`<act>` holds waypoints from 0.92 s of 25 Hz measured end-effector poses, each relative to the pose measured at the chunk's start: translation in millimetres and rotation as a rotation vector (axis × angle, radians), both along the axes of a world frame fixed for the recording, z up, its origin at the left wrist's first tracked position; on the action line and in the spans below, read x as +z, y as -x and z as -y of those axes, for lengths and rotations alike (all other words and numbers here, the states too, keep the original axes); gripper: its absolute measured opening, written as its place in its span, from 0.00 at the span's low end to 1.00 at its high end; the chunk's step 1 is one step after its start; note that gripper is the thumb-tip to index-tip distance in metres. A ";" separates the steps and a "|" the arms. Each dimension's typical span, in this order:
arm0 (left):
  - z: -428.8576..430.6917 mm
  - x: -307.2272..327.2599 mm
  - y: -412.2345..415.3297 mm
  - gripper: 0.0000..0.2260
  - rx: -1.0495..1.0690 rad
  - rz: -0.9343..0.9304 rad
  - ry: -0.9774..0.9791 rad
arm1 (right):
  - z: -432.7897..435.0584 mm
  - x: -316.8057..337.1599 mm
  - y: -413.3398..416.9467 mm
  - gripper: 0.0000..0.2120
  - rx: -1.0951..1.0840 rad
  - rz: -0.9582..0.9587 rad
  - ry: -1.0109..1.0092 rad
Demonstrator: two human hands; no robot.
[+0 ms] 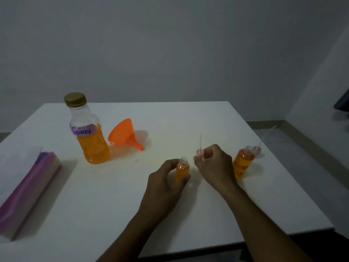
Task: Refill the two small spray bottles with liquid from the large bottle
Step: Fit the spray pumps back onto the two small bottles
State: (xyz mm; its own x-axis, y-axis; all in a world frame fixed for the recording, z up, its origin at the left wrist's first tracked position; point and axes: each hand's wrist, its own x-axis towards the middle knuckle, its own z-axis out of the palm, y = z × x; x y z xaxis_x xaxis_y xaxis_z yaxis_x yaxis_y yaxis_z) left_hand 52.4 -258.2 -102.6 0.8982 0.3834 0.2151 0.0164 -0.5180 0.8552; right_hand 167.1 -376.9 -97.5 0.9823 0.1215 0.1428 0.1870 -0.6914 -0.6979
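My left hand (pixel 166 178) grips a small open spray bottle (pixel 182 170) filled with orange liquid, upright on the white table (pixel 117 201). Just right of its neck, my right hand (pixel 215 163) pinches a pink spray head (pixel 199 152) whose thin tube points upward. A second small bottle (pixel 242 162) of orange liquid stands open at the right, with its own spray head and tube (pixel 259 147) lying behind it. The large bottle (pixel 87 133), gold-capped and labelled "Spray", stands at the back left, about half full of orange liquid.
An orange funnel (pixel 124 134) lies on its side right of the large bottle. A purple-pink pack with white paper (pixel 28 188) lies along the table's left side. The table's right edge is close behind the second small bottle.
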 end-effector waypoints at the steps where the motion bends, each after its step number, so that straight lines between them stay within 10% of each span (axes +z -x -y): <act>1: -1.3 0.2 -0.7 0.18 0.007 0.005 0.009 | 2.6 4.2 1.7 0.11 0.025 0.014 -0.039; 7: -21.5 -2.6 0.0 0.18 0.059 0.046 0.002 | 25.6 37.0 22.5 0.10 0.329 0.163 -0.239; 23: -41.9 -6.5 10.3 0.19 0.116 0.100 -0.066 | 20.5 54.8 28.1 0.12 0.498 0.640 -0.017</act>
State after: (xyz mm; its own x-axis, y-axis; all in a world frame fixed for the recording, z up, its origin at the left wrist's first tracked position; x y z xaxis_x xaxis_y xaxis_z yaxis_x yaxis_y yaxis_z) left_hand 42.2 -216.3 -109.1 0.8216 0.4650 0.3296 -0.0047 -0.5728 0.8197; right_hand 139.0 -397.4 -42.7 0.5406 0.5162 0.6643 0.8367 -0.4120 -0.3608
